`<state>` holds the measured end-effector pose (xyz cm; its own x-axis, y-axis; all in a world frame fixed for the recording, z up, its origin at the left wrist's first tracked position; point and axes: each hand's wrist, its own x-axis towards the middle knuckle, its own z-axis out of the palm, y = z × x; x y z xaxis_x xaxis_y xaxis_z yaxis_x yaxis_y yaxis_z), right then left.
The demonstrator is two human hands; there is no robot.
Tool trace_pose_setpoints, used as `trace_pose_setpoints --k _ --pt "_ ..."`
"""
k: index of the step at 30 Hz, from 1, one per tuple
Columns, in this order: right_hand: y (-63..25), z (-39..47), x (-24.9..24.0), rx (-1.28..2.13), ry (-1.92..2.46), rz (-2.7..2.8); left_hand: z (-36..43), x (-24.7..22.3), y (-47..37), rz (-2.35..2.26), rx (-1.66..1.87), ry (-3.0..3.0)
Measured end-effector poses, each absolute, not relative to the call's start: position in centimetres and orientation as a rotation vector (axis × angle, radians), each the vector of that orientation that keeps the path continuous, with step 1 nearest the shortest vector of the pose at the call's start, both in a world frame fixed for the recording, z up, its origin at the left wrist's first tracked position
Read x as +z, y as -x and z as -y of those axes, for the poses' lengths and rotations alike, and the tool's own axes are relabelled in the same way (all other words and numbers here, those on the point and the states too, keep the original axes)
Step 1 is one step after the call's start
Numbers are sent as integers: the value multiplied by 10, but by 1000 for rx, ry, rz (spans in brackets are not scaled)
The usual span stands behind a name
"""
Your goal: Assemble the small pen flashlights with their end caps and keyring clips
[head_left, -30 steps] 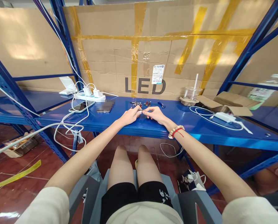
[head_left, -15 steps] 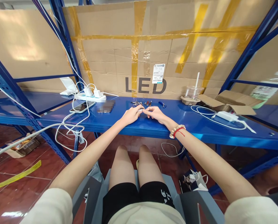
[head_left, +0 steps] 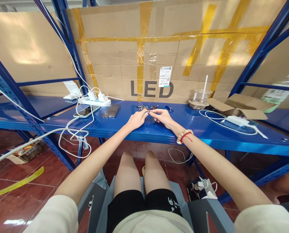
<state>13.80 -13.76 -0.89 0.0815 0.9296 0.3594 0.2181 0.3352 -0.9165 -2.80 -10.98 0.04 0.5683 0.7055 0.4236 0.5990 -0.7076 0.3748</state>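
Small piece (head_left: pixel 147 112) at twelve o'clock: our left hand (head_left: pixel 136 119) and right hand (head_left: pixel 164 117) pinch it, apparently adjusting; next seems to need steadiness.

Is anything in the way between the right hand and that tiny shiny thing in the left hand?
No, nothing visible: the right hand is right at the tiny shiny thing in the left hand. Small metal pieces lie beyond both hands, not between.
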Motion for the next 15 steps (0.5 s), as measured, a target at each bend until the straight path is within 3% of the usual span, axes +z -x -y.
trace_pose_setpoints --k 15 --pt "-137 143 -9 724 1161 1567 108 -1 36 -859 806 -2641"
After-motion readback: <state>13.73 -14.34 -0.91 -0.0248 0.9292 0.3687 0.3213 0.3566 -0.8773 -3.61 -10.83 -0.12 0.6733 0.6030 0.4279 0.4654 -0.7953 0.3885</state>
